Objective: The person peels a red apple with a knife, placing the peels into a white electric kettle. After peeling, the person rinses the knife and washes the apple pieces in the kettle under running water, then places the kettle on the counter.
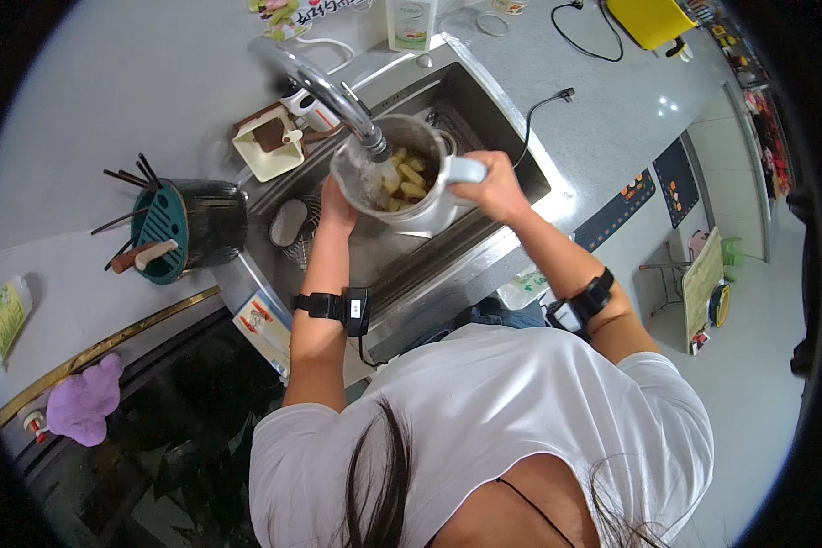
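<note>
A clear blender jug (421, 220) is held tilted over the stainless steel sink (383, 264), under the curved chrome faucet (342, 103). Inside it lie yellowish chopped pieces (411, 183), and water streams in from the spout. My right hand (493, 186) is wrapped around the jug's pale handle (467, 171). On the other side, my left hand (338, 205) supports the jug's wall; its fingers are partly hidden behind the jug. A grey oval sponge or scrubber (289, 222) sits by a wire rack (308, 236) at the sink's left.
Left of the sink stands a knife holder (212, 222) with several handles sticking out. Behind the sink are a cream container (268, 147) and a soap bottle (411, 24). A power cord (534, 113) lies on the right counter, with a yellow appliance (651, 20) farther back.
</note>
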Available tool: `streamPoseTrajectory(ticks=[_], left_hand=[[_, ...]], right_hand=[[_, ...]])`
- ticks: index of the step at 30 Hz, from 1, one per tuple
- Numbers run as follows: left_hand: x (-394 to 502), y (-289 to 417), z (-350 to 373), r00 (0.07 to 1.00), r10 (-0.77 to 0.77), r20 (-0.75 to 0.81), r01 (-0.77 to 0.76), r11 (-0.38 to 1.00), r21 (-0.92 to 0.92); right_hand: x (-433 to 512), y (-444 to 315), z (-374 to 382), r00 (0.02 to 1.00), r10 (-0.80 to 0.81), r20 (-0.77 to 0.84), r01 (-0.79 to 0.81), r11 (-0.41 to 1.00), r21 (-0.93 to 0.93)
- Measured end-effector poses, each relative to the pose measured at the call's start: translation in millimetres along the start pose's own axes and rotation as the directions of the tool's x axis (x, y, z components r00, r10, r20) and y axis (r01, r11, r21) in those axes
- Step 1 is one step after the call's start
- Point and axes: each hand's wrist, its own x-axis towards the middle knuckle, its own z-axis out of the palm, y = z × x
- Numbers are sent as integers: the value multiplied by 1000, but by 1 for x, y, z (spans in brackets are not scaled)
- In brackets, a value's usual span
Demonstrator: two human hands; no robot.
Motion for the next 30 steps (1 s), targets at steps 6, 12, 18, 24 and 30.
streamPoseTrajectory(ticks=[6,12,18,24,30], left_hand=[[-6,4,5,997,74,14,-73,997,-33],[13,10,-1,995,49,88,-56,995,78],[52,28,17,985,11,173,-33,992,125],[62,36,44,991,-53,119,48,998,39],[60,30,48,970,6,242,-33,993,109]], right_hand=[[0,2,-3,999,2,32,-3,999,35],[-2,-3,-8,984,118,-133,-112,992,49],[-4,3,-3,1000,9,28,-7,998,-67],[-8,7,-9,1000,12,-16,-13,999,-29],[-6,7,-3,992,7,-129,-3,999,32]])
